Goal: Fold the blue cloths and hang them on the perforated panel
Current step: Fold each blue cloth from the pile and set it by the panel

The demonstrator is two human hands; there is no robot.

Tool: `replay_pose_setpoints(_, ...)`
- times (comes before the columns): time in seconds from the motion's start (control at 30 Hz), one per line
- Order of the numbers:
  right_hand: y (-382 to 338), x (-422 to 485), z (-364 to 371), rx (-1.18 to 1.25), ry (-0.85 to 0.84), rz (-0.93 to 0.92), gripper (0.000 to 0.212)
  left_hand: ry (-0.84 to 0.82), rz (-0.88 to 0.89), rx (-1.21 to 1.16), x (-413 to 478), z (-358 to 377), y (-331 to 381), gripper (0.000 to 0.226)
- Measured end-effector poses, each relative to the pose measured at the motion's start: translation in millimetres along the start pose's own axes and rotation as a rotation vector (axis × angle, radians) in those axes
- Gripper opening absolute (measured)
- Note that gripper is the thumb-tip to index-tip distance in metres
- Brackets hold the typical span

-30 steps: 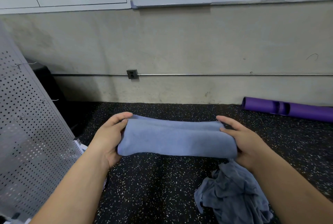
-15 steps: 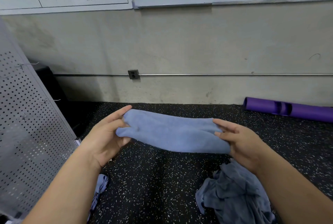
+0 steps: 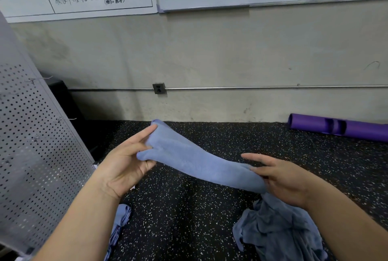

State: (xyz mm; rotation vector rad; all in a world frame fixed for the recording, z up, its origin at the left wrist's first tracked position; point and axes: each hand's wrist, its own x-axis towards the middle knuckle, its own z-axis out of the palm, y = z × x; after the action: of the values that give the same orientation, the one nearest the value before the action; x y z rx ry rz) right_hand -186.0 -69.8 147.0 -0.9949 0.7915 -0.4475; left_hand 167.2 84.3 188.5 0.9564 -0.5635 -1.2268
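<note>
A folded light-blue cloth (image 3: 195, 162) stretches between my hands above the speckled black floor, its left end higher than its right. My left hand (image 3: 128, 160) pinches the left end between thumb and fingers. The right end is gripped by my right hand (image 3: 281, 178), whose upper fingers point out straight. A crumpled grey-blue cloth (image 3: 279, 231) lies on the floor under my right forearm. Another folded blue cloth (image 3: 121, 218) shows beneath my left forearm. The grey perforated panel (image 3: 31, 155) leans at the left, with thin wire hooks (image 3: 65, 119) sticking out.
A purple foam roller (image 3: 340, 127) lies by the wall at the right. A concrete wall with a metal pipe and socket (image 3: 159, 88) runs behind. Whiteboards hang above. A dark object stands behind the panel.
The cloth has tilted: my left hand lifted its end up and away, while my right hand dropped lower. The cloth now looks narrower and more stretched.
</note>
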Motion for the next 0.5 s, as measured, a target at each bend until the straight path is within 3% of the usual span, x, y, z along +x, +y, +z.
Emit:
replay_pose_setpoints(0.13, -1, -1, 3, -0.039, -0.029, 0.002, 0.037, 0.043, 0.041, 0.083, -4, -1, 2, 0.068)
replay_pose_setpoints(0.3, -7, 0, 3, -0.105, 0.164, -0.189, 0.034, 0.091, 0.098, 0.259, -3, -6, -3, 0.063)
replay_pose_setpoints(0.5, -15, -5, -6, -0.202, 0.259, -0.412, 0.054, 0.086, 0.155, 0.677, -3, -7, -17, 0.074)
